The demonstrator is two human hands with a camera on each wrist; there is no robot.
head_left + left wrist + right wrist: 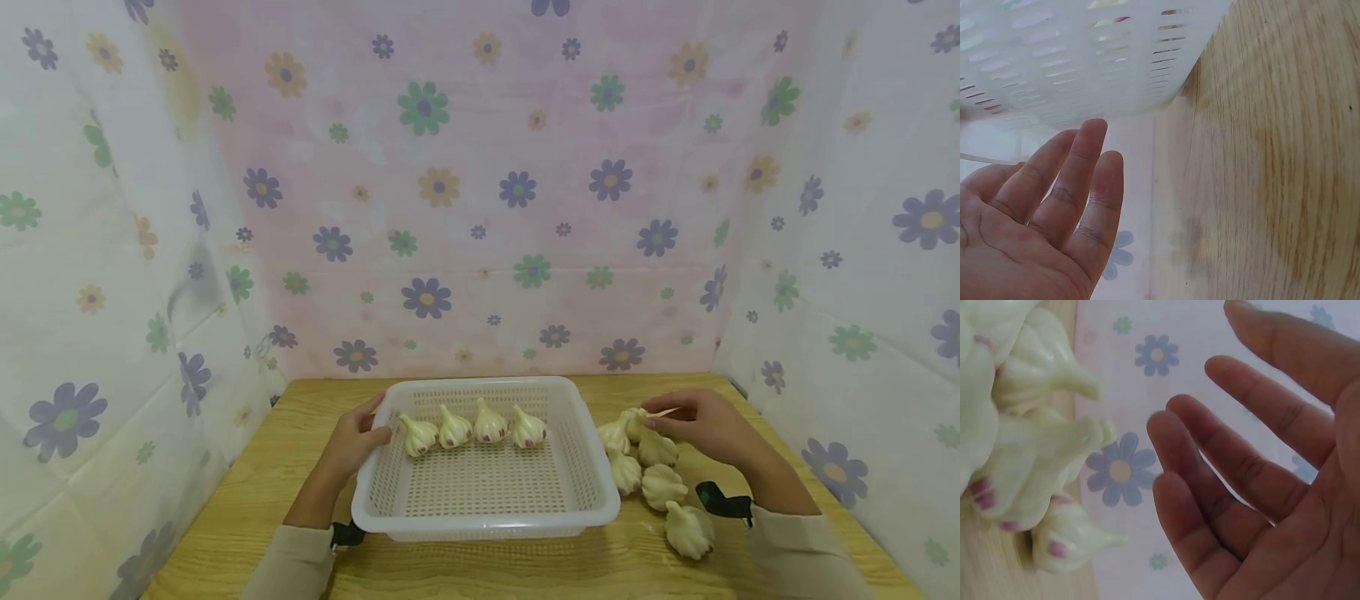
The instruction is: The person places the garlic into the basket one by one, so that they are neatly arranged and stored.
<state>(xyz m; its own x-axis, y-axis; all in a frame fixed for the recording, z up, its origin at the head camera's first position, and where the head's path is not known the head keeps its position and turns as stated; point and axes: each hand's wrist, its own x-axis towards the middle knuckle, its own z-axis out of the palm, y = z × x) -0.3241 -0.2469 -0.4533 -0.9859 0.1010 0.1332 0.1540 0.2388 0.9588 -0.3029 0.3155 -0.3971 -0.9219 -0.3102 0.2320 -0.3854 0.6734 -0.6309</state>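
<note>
A white plastic basket [486,523] with slotted sides stands on the table, a row of several garlic bulbs [491,422] lying in its far half. My left hand [356,437] grips the basket's left rim, thumb over the top; in the left wrist view its other fingers [1088,156] extend along the slotted wall. To the right of the basket lies a group of loose garlic bulbs [663,487]. Over the far bulbs hovers my right hand [701,423]. Seen from the right wrist, its fingers are spread and slightly bent beside a garlic bulb [1035,462], with nothing between them.
The wood-grain table [247,517] is enclosed at the back and both sides by flowered sheets [480,250]. Nearest the front right is a single garlic bulb [688,531], close to the right sleeve [802,550]. Dark straps [723,502] show at the wrists.
</note>
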